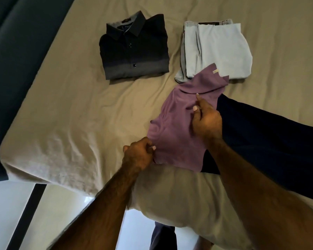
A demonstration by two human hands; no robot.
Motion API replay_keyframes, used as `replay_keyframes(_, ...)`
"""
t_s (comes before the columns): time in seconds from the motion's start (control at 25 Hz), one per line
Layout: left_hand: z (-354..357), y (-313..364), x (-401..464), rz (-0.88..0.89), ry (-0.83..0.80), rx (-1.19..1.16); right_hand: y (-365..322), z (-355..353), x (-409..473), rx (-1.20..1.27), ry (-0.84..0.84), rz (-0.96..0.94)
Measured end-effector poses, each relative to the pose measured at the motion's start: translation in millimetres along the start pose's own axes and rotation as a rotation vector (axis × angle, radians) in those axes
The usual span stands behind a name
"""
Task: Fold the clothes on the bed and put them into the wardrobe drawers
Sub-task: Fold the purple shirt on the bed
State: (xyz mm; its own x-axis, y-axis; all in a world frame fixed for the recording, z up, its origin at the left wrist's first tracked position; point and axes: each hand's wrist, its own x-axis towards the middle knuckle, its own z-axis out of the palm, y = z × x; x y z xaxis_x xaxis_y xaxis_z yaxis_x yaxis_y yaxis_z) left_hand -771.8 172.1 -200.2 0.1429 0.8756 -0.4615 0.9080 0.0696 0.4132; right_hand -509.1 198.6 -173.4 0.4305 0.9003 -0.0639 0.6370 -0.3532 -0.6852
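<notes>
Upper centre, a folded dark navy shirt (134, 49) fading to grey; upper right, pale blue jeans (217, 49); centre, a plain purple shirt (175, 127); beige bed sheet (70, 109).

Dim, soft indoor light, wide-angle bending at edges, slightly soft.

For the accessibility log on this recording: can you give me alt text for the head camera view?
A person's left hand grips the near edge of a purple shirt while the right hand pinches its middle, folding it on a beige-sheeted bed. Beyond lie a folded dark button shirt and folded pale trousers; a dark navy garment lies to the right.
</notes>
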Motion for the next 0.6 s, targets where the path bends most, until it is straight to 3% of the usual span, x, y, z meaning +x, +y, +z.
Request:
replay_keyframes(0.08,1,2,-2,-0.057,0.092,0.026,9,6,-25,0.036,-0.042,-0.035)
replay_keyframes(0.16,6,4,-6,-0.035,0.141,-0.076,28,7,-68,-0.079,0.045,-0.086)
replay_keyframes(0.24,10,4,-12,-0.017,0.050,-0.088,49,4,-118,-0.232,0.112,-0.124)
replay_keyframes(0.36,11,0,-12,-0.047,-0.050,0.014,88,-7,-161,-0.374,0.048,-0.019)
replay_keyframes(0.52,0,-1,-12,-0.214,0.087,0.059,130,-36,-161,-0.500,-0.038,0.097)
replay_keyframes(0.6,1,15,-14,-0.281,0.262,0.201,135,-47,-157,-0.498,-0.002,0.151)
